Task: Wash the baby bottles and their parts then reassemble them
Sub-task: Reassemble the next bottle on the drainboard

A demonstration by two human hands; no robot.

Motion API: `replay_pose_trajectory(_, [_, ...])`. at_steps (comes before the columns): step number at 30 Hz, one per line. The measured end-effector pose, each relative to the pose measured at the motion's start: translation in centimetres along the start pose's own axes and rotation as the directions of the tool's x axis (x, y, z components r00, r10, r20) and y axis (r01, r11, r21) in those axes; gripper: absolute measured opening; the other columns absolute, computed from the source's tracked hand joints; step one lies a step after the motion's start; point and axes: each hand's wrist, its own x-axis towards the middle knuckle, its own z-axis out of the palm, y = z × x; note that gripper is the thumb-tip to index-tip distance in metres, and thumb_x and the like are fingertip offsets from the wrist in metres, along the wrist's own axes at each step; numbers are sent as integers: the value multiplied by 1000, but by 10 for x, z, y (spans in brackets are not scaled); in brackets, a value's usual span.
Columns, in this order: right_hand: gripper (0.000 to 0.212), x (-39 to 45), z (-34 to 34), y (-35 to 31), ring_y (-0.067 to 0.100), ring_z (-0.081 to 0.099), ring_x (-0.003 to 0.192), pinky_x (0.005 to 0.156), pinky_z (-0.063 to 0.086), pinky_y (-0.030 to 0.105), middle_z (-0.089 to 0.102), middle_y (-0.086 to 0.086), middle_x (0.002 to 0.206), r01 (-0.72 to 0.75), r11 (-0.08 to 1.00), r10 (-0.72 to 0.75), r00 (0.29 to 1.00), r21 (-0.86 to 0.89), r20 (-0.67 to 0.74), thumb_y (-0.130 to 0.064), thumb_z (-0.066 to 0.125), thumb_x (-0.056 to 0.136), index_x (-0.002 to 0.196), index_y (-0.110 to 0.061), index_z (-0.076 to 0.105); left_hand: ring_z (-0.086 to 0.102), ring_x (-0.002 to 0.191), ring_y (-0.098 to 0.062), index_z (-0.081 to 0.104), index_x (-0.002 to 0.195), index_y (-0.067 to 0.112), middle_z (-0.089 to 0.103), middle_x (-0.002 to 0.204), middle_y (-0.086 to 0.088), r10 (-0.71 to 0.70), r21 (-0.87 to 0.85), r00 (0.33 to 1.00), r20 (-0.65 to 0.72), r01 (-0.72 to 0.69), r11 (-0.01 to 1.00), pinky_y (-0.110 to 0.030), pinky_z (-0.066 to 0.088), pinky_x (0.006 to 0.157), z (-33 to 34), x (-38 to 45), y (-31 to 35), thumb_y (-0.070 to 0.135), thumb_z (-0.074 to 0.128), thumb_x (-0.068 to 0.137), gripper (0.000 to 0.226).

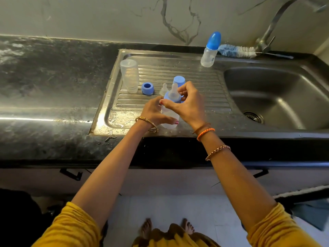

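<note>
My left hand (154,111) grips the clear body of a baby bottle (168,114) held above the steel drainboard (204,86). My right hand (187,102) curls its fingers around the bottle's blue collar (170,98), which carries a clear teat. Behind my hands on the drainboard stand a blue cap (179,80), a loose clear teat (164,89), a blue collar ring (147,88) and an upside-down clear bottle body (129,74). An assembled bottle with a blue cap (211,49) stands at the back of the drainboard.
The sink basin (277,97) with its drain lies to the right, under a metal tap (272,25). A blue and white bottle brush (236,50) lies along the back rim. Dark wet counter (44,90) stretches left.
</note>
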Motion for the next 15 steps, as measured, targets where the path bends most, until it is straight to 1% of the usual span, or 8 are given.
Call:
replay_pose_trajectory(2, [46,-3,0,2,0,47,73,63,37,4,53,-7,83,-8,999,7,1000,40,12,-31,84,63,88,-17,47,63,91,-29,65,99,4,68,96,-15,1,17,1000,11,-2,1000,-48,51,83,0,1,-1,48,77,31,82])
replay_pose_trajectory(4, [56,-6,-2,3,7,50,93,76,37,5,56,2,106,-5,997,2,999,71,36,-28,83,65,108,-11,51,62,85,-22,64,99,4,68,94,-12,-1,11,1000,17,1,1000,-42,51,79,0,2,-1,48,76,30,83])
replay_pose_trajectory(6, [63,-8,-3,4,9,49,109,91,41,17,54,6,124,-24,988,15,998,151,63,-19,77,71,125,-8,47,56,80,-18,62,99,1,65,90,-11,-6,1,1000,20,6,1000,-38,48,74,-1,2,-1,50,76,29,86])
replay_pose_trajectory(7, [60,-9,-4,4,11,51,109,94,44,23,56,7,125,-22,986,11,998,168,65,-15,74,73,126,-6,48,55,81,-17,62,101,2,65,92,-11,-4,-2,1000,26,4,1000,-37,47,74,-1,1,0,50,75,30,87])
replay_pose_trajectory(9, [49,-9,-3,5,11,59,97,88,49,26,63,5,111,-1,992,-2,1000,123,25,-16,76,72,116,-5,58,59,86,-20,63,104,4,67,98,-13,7,0,1000,27,-7,1000,-37,49,77,-1,1,1,51,74,30,87])
replay_pose_trajectory(11, [50,-7,0,5,9,56,84,74,45,12,61,3,101,-6,999,7,1000,53,-13,-25,82,67,109,-7,61,63,92,-25,63,104,5,68,100,-12,20,7,1000,17,-20,1000,-41,51,83,-1,2,1,50,75,31,87])
replay_pose_trajectory(13, [57,-6,3,3,9,51,85,69,39,4,56,6,105,-21,999,21,1000,30,0,-29,83,65,112,-6,59,65,94,-25,64,104,7,69,98,-9,15,21,1000,19,-15,1000,-45,52,84,-1,3,1,49,76,31,85])
replay_pose_trajectory(15, [68,-10,5,2,9,49,97,79,39,6,50,5,115,-32,998,29,998,57,49,-32,82,65,122,-6,53,66,91,-22,64,105,6,69,97,-7,7,37,1000,26,-8,999,-43,53,83,0,5,0,50,74,31,86])
